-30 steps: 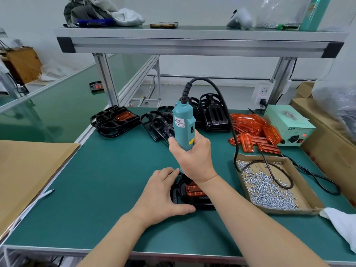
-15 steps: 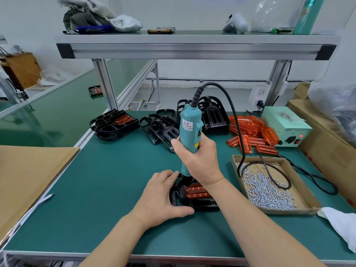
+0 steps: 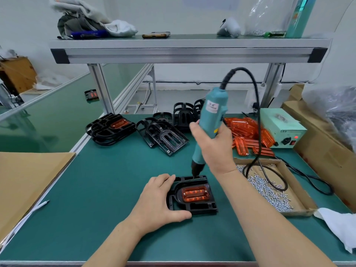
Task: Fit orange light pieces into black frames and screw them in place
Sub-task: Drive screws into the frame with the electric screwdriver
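A black frame [image 3: 200,208] lies on the green mat in front of me with an orange light piece [image 3: 195,194] seated in it. My left hand [image 3: 161,199] grips the frame's left edge, thumb along its near side. My right hand [image 3: 213,145] grips a teal electric screwdriver [image 3: 209,122], tilted, with its tip at the frame's far edge. Loose orange light pieces [image 3: 248,135] are heaped at the back right. Empty black frames [image 3: 165,137] lie at the back centre.
A cardboard tray of small screws [image 3: 269,191] sits right of the frame, with the screwdriver's black cable looping over it. A pale green power box [image 3: 281,130] stands behind it. Assembled frames [image 3: 111,128] are stacked back left. Cardboard lies at both sides, and a white cloth [image 3: 339,226] near right.
My right hand has swung the screwdriver to the right and tilted it, so the frame and its orange piece are now uncovered. The tip now sits at the frame's far edge. My left hand stays.
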`<state>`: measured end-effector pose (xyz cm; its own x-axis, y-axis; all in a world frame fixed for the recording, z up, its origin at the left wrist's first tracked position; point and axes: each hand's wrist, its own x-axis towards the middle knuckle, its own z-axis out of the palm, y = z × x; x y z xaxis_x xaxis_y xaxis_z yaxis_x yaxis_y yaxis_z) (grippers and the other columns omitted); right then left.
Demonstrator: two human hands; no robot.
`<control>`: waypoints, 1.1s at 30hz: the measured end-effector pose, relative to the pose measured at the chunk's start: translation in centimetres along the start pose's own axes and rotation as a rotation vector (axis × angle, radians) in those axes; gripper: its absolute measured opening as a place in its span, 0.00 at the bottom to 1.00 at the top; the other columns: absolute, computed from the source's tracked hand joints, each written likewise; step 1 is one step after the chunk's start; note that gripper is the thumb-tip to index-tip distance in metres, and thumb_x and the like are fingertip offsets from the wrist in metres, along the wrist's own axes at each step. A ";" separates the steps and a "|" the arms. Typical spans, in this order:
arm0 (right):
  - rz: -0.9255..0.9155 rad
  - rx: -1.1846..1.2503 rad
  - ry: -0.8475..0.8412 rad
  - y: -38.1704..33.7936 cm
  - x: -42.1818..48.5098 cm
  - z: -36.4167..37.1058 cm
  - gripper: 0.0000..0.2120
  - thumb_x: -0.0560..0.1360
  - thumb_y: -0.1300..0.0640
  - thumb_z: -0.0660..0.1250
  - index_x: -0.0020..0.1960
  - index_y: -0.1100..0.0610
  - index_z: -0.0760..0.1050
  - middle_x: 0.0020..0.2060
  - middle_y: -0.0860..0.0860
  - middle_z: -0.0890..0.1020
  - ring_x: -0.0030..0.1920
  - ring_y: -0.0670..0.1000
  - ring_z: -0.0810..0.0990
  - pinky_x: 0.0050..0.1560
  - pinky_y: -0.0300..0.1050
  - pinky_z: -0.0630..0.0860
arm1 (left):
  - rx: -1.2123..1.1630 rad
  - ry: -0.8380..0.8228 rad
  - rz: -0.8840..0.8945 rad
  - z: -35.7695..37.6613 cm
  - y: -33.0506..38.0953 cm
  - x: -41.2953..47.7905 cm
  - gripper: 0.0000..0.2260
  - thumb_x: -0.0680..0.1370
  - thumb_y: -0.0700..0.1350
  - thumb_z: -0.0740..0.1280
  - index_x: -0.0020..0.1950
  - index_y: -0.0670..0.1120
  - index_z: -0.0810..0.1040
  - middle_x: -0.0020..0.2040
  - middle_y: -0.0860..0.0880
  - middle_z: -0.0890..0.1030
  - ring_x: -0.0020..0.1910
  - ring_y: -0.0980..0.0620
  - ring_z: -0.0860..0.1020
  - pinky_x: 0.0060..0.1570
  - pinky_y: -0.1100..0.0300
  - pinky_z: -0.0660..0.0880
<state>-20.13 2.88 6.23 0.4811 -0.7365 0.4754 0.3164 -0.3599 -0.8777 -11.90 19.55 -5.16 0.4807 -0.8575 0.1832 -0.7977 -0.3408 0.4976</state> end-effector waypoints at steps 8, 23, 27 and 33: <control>0.439 0.410 0.401 4.1 2.2 -7.3 0.08 0.76 0.56 0.73 0.45 0.56 0.75 0.32 0.46 0.79 0.30 0.43 0.75 0.30 0.36 0.75 | 0.008 0.001 0.006 0.1 -0.1 -0.1 0.55 0.59 0.80 0.64 0.79 0.50 0.60 0.72 0.58 0.64 0.69 0.59 0.61 0.73 0.62 0.58; 0.802 -0.113 0.507 9.6 0.5 -15.5 0.35 0.71 0.36 0.73 0.65 0.60 0.70 0.56 0.59 0.81 0.56 0.61 0.81 0.62 0.62 0.78 | 0.032 -0.015 -0.008 0.2 -0.4 -0.1 0.56 0.59 0.81 0.63 0.79 0.53 0.59 0.69 0.64 0.60 0.70 0.62 0.58 0.71 0.65 0.56; 0.784 -0.242 0.451 9.2 0.4 -15.4 0.35 0.73 0.40 0.74 0.66 0.63 0.67 0.55 0.59 0.79 0.51 0.58 0.82 0.44 0.52 0.81 | 0.092 -0.013 0.011 0.0 -0.2 0.0 0.55 0.59 0.81 0.61 0.79 0.53 0.59 0.71 0.61 0.62 0.70 0.61 0.58 0.69 0.64 0.54; 0.760 -0.506 0.411 9.0 -0.3 -15.8 0.36 0.72 0.32 0.69 0.59 0.63 0.67 0.44 0.57 0.81 0.38 0.56 0.84 0.50 0.61 0.83 | 0.162 -0.015 0.031 -0.6 0.1 0.3 0.55 0.60 0.81 0.60 0.79 0.51 0.59 0.71 0.59 0.63 0.71 0.58 0.58 0.72 0.61 0.51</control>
<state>-30.32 -9.20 -2.71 0.0607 -0.9787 -0.1961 -0.3884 0.1578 -0.9079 -11.64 19.46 -4.57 0.4508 -0.8736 0.1833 -0.8607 -0.3709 0.3487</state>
